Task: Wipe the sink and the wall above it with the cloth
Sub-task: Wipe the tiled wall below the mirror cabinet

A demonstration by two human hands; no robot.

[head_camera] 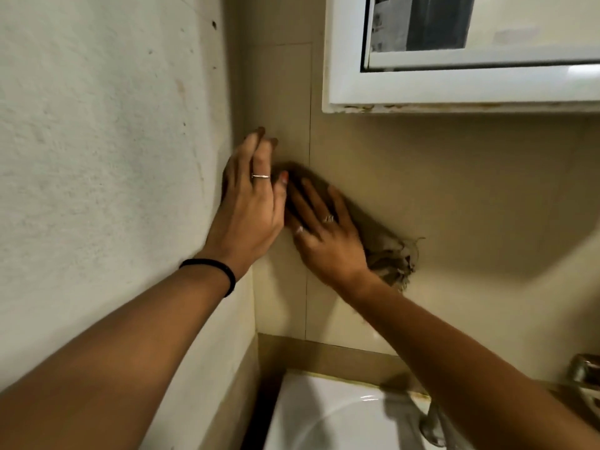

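Note:
A brown, frayed cloth (389,251) lies flat against the beige tiled wall (438,177) above the sink. My right hand (324,235) presses it to the wall with straight, spread fingers. My left hand (253,196) rests beside it in the corner, fingers straight against the tiles, its thumb touching the cloth's upper end. The white sink (324,414) shows at the bottom, partly hidden by my right forearm.
A rough white side wall (97,157) closes the left. A white-framed mirror cabinet (454,89) hangs above right. A metal tap (584,368) sits at the right edge, and a brown tile ledge (324,352) runs behind the sink.

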